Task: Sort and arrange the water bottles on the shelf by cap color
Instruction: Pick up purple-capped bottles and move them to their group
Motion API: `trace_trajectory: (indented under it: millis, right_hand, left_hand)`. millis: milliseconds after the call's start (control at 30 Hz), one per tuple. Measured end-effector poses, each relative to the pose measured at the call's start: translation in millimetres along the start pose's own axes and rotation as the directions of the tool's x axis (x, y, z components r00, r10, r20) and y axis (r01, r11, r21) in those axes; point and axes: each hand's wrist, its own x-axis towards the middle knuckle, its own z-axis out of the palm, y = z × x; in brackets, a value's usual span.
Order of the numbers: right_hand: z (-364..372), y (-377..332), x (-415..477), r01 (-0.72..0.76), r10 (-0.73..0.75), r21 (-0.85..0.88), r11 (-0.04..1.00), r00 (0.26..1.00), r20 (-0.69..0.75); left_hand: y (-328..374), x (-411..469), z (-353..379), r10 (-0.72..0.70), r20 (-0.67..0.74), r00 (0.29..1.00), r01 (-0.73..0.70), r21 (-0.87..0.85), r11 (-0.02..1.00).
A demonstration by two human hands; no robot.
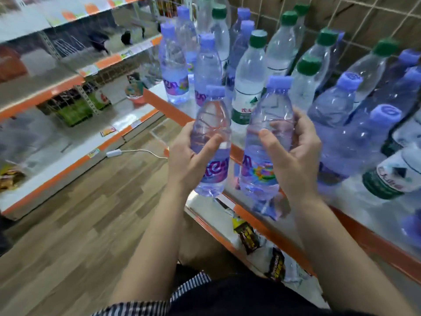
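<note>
Two bottles are held up in front of the white shelf with an orange front edge (364,226). A clear plastic purple-capped water bottle (211,119) is grasped round its middle by the left hand (191,156), thumb across the front, fingers wrapped behind. It is roughly upright, off the shelf, just outside the orange edge. A second clear purple-capped bottle (271,119) is grasped by the right hand (293,151), thumb on the front, fingers curled round the far side. Its base is over the front strip of the shelf; whether it touches cannot be told. The two held bottles are near each other, not touching.

Directly behind the gap between them, a green-capped clear bottle with a green-and-white label (249,74) is standing on the shelf, in the way of anything pushed straight in. A cluster of upright purple-capped bottles (174,65) is seen at the left rear. More green-capped bottles (305,83) are packed behind and to the right, mixed with purple ones. A crowded group of purple-capped bottles (335,106) is standing just beside the right hand. A green-labelled bottle (396,174) is cut by the right frame edge, cap not seen.

Below, dark snack packets (249,238) are lying on a lower shelf. A wood-plank floor (79,213) is crossed by a white cable with an inline switch (136,152). Another orange-edged shelving unit (57,87) is blurred at left. A brown tiled wall (364,14) is behind the bottles.
</note>
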Motion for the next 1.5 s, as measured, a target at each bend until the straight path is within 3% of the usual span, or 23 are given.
trace_trajectory:
  millis: [333,700,933,1100,1500]
  right_hand:
    - [105.5,7.5,19.2,-0.059,0.040,-0.110,0.992,0.985,-0.167]
    - [123.4,18.5,41.6,-0.031,0.006,-0.149,0.988,0.986,-0.165]
    - [144.1,15.5,50.3,0.017,-0.075,-0.294,0.956,0.979,-0.189]
    - [161.5,18.9,55.9,-0.068,-0.067,-0.450,0.890,0.959,-0.277]
    - [202.2,15.4,65.5,-0.223,-0.083,-0.526,0.821,0.864,-0.496]
  left_hand:
    - [-49.3,97.2,-67.3,0.061,0.249,0.967,-0.046,-0.067,0.997]
    - [-80.5,144.5,-58.1,0.086,0.256,0.963,-0.075,-0.055,0.996]
    - [-93.0,153.1,-55.6,0.109,0.321,0.941,-0.090,-0.076,0.993]
    - [-103.1,169.9,-63.3,0.151,0.423,0.893,-0.122,-0.094,0.988]
    - [-117.5,202.3,-96.0,0.198,0.555,0.808,-0.129,-0.161,0.979]
